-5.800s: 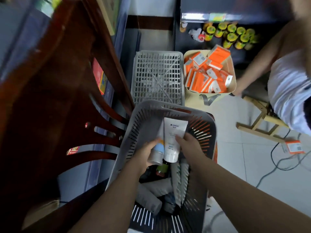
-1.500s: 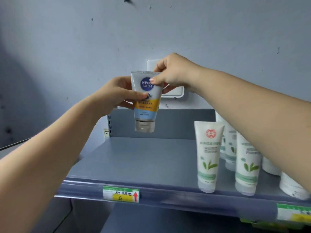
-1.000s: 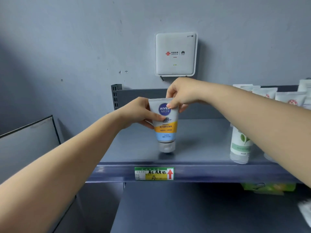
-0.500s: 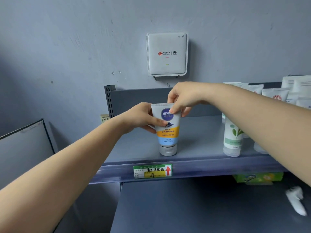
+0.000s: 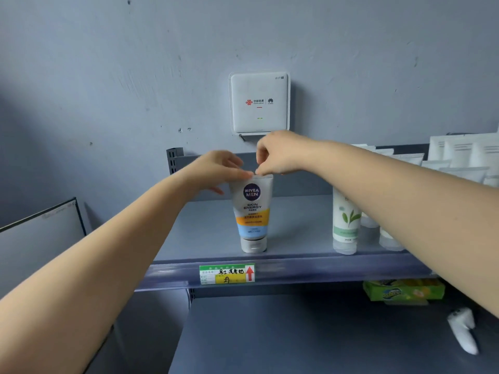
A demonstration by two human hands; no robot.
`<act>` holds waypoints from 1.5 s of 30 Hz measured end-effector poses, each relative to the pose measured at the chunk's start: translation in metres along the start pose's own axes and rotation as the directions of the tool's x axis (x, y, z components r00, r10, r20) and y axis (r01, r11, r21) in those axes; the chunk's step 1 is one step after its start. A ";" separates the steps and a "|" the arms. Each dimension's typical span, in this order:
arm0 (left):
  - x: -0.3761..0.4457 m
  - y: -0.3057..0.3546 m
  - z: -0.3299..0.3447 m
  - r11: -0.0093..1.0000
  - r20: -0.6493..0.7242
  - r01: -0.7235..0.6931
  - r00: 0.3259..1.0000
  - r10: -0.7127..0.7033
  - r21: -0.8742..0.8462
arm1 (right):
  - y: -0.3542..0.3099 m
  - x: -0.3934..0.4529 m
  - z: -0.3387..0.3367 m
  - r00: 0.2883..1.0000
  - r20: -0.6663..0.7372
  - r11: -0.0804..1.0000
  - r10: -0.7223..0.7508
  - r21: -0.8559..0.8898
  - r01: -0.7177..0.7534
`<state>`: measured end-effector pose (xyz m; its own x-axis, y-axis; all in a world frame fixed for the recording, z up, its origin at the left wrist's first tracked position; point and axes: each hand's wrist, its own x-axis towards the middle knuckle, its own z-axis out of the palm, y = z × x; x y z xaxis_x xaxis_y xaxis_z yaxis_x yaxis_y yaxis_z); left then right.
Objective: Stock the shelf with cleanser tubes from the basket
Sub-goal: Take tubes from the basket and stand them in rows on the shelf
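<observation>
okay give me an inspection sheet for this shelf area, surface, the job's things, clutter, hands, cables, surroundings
Surface: grey shelf, price tag on its front lip.
Job's things: Nivea Men tube upright on its cap near the front edge; white tubes to its right.
Clutter: green pack and white object on the lower shelf.
Hands: left hand and right hand at the tube's top crimp; grip cannot be told.
Cables: nothing seen.
Surroundings: grey wall, white router box above the shelf.
</observation>
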<state>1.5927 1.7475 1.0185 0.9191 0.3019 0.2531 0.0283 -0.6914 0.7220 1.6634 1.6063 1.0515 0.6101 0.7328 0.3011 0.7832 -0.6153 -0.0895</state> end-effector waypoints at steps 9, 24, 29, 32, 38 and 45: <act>-0.014 0.116 0.020 0.727 -0.298 -0.190 0.822 0.485 0.660 | 0.048 -0.064 -0.071 0.915 -0.381 0.937 -0.132 -0.350 -0.011; -0.016 0.263 0.242 0.429 0.054 -0.508 0.689 0.722 0.747 | 0.249 -0.255 -0.104 0.897 -0.405 0.759 0.175 -0.525 -0.385; -0.024 0.298 0.318 0.340 0.183 -0.626 0.619 0.764 0.702 | 0.293 -0.318 -0.105 0.861 -0.394 0.683 0.320 -0.534 -0.498; -0.028 0.317 0.354 0.306 0.253 -0.677 0.594 0.763 0.669 | 0.315 -0.345 -0.104 0.832 -0.396 0.631 0.387 -0.544 -0.553; -0.029 0.353 0.419 0.253 0.348 -0.784 0.506 0.789 0.566 | 0.354 -0.392 -0.097 0.778 -0.353 0.569 0.520 -0.536 -0.624; -0.020 0.381 0.521 0.140 0.465 -0.898 0.344 0.816 0.418 | 0.414 -0.450 -0.076 0.674 -0.321 0.481 0.665 -0.506 -0.716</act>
<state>1.7893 1.1360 0.9533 0.5220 -0.7655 0.3760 -0.6567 -0.6421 -0.3955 1.7042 1.0000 0.9509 0.8936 -0.0085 0.4487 -0.1208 -0.9675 0.2222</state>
